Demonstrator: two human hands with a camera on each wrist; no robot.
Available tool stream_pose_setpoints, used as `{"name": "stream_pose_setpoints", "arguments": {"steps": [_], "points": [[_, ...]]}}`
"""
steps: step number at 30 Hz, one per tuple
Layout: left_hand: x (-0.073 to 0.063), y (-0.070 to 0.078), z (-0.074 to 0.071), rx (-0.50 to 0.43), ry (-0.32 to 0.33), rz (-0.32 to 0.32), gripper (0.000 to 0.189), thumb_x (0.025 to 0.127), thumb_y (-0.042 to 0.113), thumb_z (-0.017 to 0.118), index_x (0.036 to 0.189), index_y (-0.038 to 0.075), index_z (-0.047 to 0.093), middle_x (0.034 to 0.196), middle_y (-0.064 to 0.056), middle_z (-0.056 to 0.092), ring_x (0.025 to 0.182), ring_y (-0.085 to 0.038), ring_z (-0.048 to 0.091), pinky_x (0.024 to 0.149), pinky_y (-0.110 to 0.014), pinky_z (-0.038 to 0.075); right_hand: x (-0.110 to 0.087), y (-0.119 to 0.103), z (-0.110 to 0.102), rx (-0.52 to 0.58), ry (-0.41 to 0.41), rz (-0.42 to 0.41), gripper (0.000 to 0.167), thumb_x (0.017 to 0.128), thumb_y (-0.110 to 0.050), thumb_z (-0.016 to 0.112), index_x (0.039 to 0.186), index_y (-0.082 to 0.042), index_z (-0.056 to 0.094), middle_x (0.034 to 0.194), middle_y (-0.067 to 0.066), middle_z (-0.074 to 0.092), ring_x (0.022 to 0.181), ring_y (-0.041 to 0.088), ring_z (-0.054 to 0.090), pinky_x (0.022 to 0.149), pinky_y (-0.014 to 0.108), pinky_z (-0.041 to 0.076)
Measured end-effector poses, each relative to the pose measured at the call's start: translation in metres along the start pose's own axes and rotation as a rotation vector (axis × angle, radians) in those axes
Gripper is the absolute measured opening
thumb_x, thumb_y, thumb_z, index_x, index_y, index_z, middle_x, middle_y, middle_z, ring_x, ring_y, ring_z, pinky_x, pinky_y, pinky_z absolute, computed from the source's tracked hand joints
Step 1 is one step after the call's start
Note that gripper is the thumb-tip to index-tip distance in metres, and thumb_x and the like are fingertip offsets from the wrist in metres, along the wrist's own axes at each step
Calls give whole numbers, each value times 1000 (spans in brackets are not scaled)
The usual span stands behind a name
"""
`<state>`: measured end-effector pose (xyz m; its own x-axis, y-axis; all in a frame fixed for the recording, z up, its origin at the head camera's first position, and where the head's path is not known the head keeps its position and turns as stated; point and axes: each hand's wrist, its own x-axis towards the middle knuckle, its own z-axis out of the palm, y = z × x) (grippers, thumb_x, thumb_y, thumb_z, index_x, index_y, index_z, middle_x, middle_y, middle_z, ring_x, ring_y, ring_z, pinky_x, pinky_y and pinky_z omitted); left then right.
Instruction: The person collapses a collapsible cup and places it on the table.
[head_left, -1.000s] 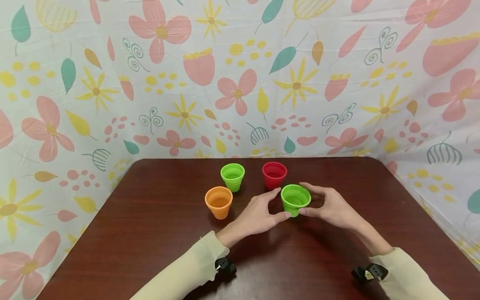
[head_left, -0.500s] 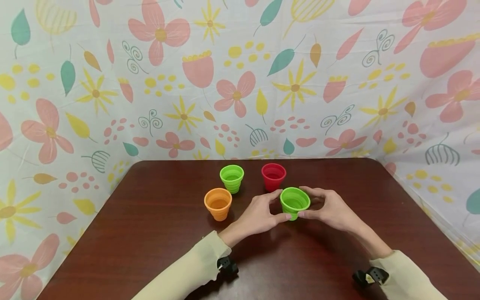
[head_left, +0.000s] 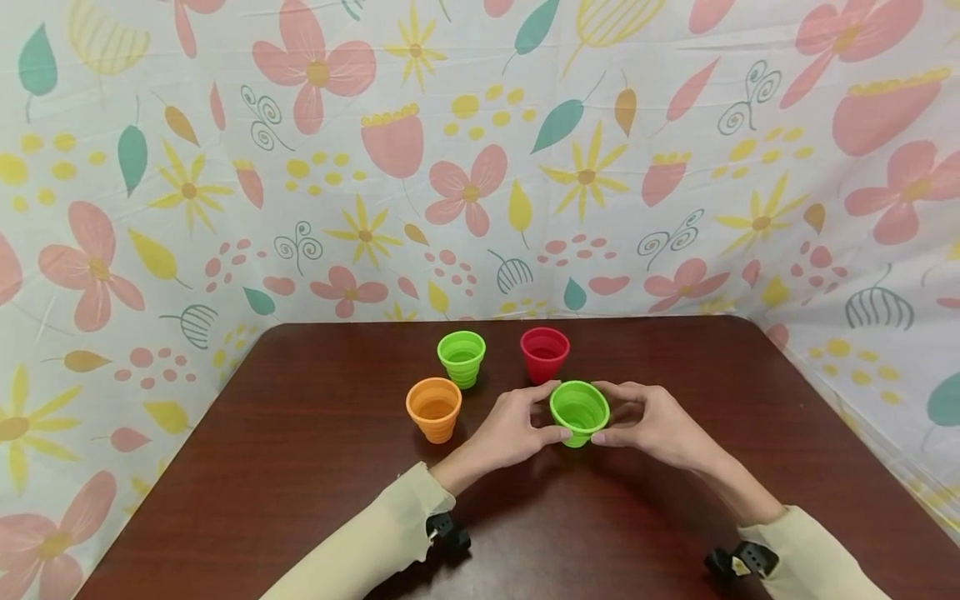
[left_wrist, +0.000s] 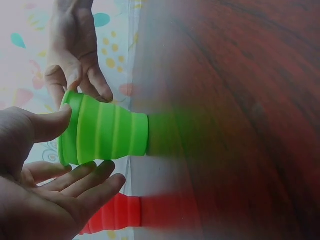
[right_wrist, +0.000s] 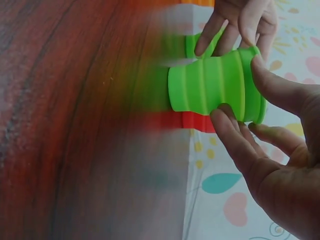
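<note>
Green ribbed cup (head_left: 580, 408) upright, long axis vertical, base apparently on tabletop (head_left: 262, 467). It lies between left hand (head_left: 517, 429) and right hand (head_left: 656, 425), neither clearly nearer; both grip it, thumbs on near side, fingers on far side. Versus 0.5 s earlier: held cup slightly left and nearer; red cup (head_left: 545, 354) apparently unmoved.

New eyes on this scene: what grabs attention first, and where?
Probably the bright green cup pinched between the left grip and right grip, just right of center in the head view. Next, the red cup behind it, with an orange cup and second green cup farther left on the dark table. The flowered cloth fills the background.
</note>
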<state>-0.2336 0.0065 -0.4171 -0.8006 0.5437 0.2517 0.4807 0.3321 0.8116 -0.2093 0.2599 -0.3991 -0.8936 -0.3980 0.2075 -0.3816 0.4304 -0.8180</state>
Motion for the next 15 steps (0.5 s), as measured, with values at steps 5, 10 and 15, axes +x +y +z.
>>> {"name": "stream_pose_setpoints", "arguments": {"steps": [5, 10, 15], "points": [[-4, 0, -4, -1, -12, 7, 73, 88, 16, 88, 151, 0, 54, 144, -10, 63, 114, -15, 71, 95, -22, 56, -1, 0, 2, 50, -30, -1, 69, 84, -12, 91, 143, 5, 60, 117, 18, 72, 93, 24, 75, 78, 31, 63], [-7, -2, -6, 9, -6, 44, 71, 85, 13, 91, 147, 1, 59, 137, -7, 68, 112, -15, 72, 97, -23, 55, -2, 1, 4, 88, -61, -15, 68, 85, -9, 90, 144, 5, 60, 116, 19, 72, 94, 25, 75, 77, 31, 63], [-10, -4, -7, -47, -11, 30, 70, 84, 8, 91, 146, -1, 59, 138, -9, 68, 112, -20, 73, 96, -28, 57, -2, 0, 7, 130, -83, -25, 67, 86, -6, 88, 144, 7, 58, 117, 22, 70, 95, 26, 75, 78, 32, 63]]}}
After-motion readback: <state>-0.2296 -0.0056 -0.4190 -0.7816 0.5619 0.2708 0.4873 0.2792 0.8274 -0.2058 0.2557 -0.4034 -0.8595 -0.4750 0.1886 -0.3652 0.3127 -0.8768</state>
